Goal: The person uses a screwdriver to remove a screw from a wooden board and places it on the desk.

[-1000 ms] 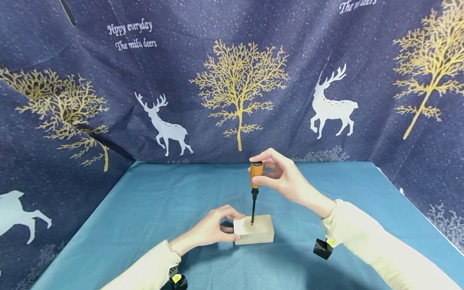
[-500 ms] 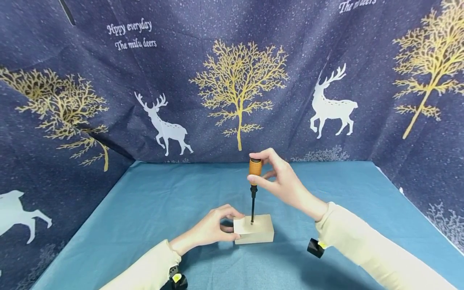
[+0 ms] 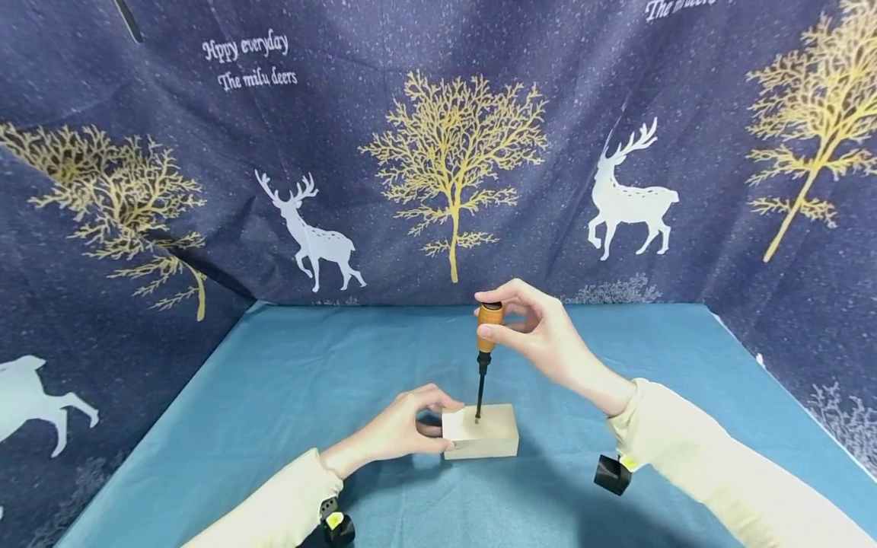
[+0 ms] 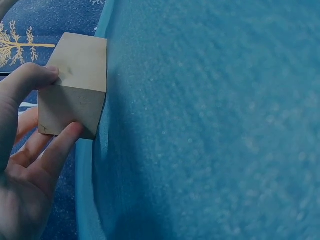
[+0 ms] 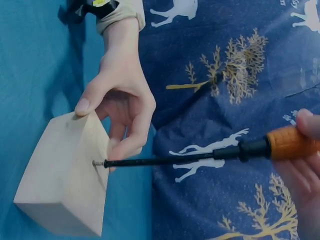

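Note:
A pale wooden block lies on the blue cloth, its left end gripped by my left hand, thumb on the near side and fingers at the far side. My right hand holds a screwdriver by its orange handle, with a fingertip over the black cap. The screwdriver's dark shaft runs down nearly upright, leaning a little. At its tip, in the right wrist view, a small screw stands partly out of the block's top face. In the left wrist view the block's end shows between thumb and fingers.
Blue cloth covers the table around the block. Behind it hangs a dark blue curtain printed with white deer and golden trees. Black wrist cameras sit at both cream sleeves.
My right hand has shifted slightly left, then back right, around the screwdriver handle, whose tilt changed with it. The left hand and the block have stayed in place.

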{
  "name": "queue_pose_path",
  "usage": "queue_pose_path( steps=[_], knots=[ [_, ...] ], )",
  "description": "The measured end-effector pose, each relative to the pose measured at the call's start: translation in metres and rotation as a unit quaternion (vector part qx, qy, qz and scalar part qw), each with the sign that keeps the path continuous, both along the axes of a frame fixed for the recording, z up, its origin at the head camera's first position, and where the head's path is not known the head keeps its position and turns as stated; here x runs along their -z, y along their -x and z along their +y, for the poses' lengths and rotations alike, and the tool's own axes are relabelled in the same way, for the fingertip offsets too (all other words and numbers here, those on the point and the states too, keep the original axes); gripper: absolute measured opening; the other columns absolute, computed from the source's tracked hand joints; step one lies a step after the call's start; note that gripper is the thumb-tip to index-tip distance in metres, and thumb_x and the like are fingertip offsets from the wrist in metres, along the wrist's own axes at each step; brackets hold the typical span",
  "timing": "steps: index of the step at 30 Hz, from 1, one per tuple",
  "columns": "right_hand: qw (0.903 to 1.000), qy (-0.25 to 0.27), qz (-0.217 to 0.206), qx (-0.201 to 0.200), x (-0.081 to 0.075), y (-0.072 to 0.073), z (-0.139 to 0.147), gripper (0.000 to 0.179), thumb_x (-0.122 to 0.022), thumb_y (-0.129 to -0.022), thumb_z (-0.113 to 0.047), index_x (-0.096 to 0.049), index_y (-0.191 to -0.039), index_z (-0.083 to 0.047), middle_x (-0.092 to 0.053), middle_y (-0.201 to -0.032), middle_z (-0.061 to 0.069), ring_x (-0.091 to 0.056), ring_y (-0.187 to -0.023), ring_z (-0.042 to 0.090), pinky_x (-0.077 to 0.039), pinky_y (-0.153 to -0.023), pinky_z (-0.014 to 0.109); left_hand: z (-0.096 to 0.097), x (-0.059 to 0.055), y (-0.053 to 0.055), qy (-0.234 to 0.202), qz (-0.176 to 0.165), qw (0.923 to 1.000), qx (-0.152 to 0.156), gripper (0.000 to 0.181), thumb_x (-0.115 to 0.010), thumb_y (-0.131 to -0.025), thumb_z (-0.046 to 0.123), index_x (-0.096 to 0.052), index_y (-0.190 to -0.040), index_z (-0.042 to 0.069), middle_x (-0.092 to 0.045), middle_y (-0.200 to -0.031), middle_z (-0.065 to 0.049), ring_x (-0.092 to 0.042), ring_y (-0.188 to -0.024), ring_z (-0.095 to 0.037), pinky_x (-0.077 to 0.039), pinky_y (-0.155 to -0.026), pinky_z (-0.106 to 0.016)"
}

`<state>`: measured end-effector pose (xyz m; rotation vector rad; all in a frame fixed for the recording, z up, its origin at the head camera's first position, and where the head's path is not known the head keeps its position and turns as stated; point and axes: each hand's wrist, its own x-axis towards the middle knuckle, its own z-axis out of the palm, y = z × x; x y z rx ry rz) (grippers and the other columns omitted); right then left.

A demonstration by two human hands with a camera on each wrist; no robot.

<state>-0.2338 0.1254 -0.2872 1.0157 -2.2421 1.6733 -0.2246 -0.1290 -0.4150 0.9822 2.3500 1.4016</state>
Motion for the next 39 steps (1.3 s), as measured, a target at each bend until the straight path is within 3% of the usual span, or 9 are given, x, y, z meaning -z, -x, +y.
queue_pose_path(
  steps=[5,8,10,12,14,17,27,33,39],
  knots=[
    [0.9893,0.015,-0.017,-0.144,0.001,0.008,0.009,0.040,-0.057,-0.097,0.000,-0.048,-0.136,-0.007,-0.065,-0.122,0.017,-0.068,-0.113,0.022,-0.057,-0.094,0.037,0.000,-0.001,0.000,-0.001,0.002,1.0000,-0.001,0.040,-0.080,-0.082,0.014,-0.066,-0.120,0.015,-0.060,-0.123,-0.009,-0.055,-0.108,-0.018,-0.059,-0.083,-0.022],
    [0.9859,0.012,-0.006,-0.167,0.001,0.010,0.009,0.040,-0.053,-0.098,0.003,-0.038,-0.135,-0.005,-0.063,-0.126,0.021,-0.066,-0.117,0.024,-0.057,-0.096,0.038,0.000,0.000,0.001,-0.001,0.003,1.0000,-0.004,0.040,-0.081,-0.082,0.014,-0.067,-0.120,0.015,-0.060,-0.123,-0.008,-0.056,-0.107,-0.016,-0.059,-0.083,-0.022],
    [0.9910,-0.008,0.022,-0.132,0.002,0.009,0.006,0.038,-0.056,-0.097,0.000,-0.037,-0.130,-0.006,-0.064,-0.126,0.020,-0.066,-0.116,0.021,-0.058,-0.092,0.036,0.001,0.000,0.001,-0.001,0.002,1.0000,-0.006,0.040,-0.081,-0.082,0.015,-0.067,-0.119,0.016,-0.060,-0.123,-0.008,-0.056,-0.107,-0.015,-0.059,-0.083,-0.022],
    [0.9956,-0.040,0.056,-0.063,0.002,0.005,0.003,0.040,-0.065,-0.094,-0.005,-0.039,-0.124,-0.007,-0.062,-0.127,0.015,-0.065,-0.114,0.016,-0.059,-0.086,0.032,0.001,0.000,0.001,-0.002,0.002,1.0000,-0.007,0.040,-0.081,-0.082,0.015,-0.067,-0.119,0.016,-0.060,-0.123,-0.008,-0.056,-0.106,-0.013,-0.059,-0.083,-0.022],
    [0.9935,-0.072,0.088,0.006,0.002,0.001,-0.001,0.047,-0.074,-0.088,-0.010,-0.042,-0.122,-0.008,-0.062,-0.126,0.011,-0.065,-0.105,0.014,-0.060,-0.078,0.029,0.001,0.000,0.001,-0.002,0.001,1.0000,-0.008,0.039,-0.080,-0.082,0.014,-0.067,-0.119,0.017,-0.060,-0.122,-0.008,-0.057,-0.106,-0.013,-0.059,-0.083,-0.022],
    [0.9879,-0.094,0.100,0.073,0.002,-0.003,-0.006,0.053,-0.081,-0.082,-0.014,-0.044,-0.119,-0.008,-0.060,-0.126,0.011,-0.063,-0.093,0.013,-0.059,-0.073,0.028,0.001,-0.001,0.001,-0.002,0.001,1.0000,-0.007,0.040,-0.080,-0.082,0.013,-0.067,-0.119,0.017,-0.061,-0.122,-0.008,-0.058,-0.106,-0.014,-0.059,-0.083,-0.022],
    [0.9892,-0.083,0.032,0.116,-0.007,-0.011,-0.007,0.042,-0.081,-0.082,-0.013,-0.050,-0.111,-0.010,-0.063,-0.126,0.008,-0.065,-0.095,0.019,-0.059,-0.078,0.029,0.000,0.000,0.001,0.006,-0.006,0.9999,-0.007,0.039,-0.080,-0.082,0.015,-0.067,-0.119,0.018,-0.060,-0.123,-0.007,-0.056,-0.108,-0.015,-0.058,-0.084,-0.022],
    [0.9981,-0.037,-0.011,0.049,-0.007,-0.008,-0.002,0.036,-0.076,-0.085,-0.004,-0.052,-0.111,-0.007,-0.063,-0.131,0.013,-0.066,-0.097,0.017,-0.060,-0.082,0.030,0.001,-0.001,0.002,0.006,-0.011,0.9999,-0.007,0.039,-0.080,-0.082,0.014,-0.067,-0.119,0.017,-0.060,-0.123,-0.007,-0.056,-0.108,-0.015,-0.059,-0.083,-0.021],
    [0.9944,0.013,-0.022,-0.103,-0.002,0.004,0.006,0.039,-0.064,-0.093,0.002,-0.050,-0.128,-0.005,-0.065,-0.124,0.018,-0.067,-0.112,0.017,-0.058,-0.092,0.033,0.001,-0.001,0.002,0.002,-0.014,0.9999,-0.004,0.040,-0.080,-0.081,0.013,-0.067,-0.119,0.015,-0.060,-0.123,-0.009,-0.056,-0.107,-0.015,-0.059,-0.083,-0.022]
  ],
)
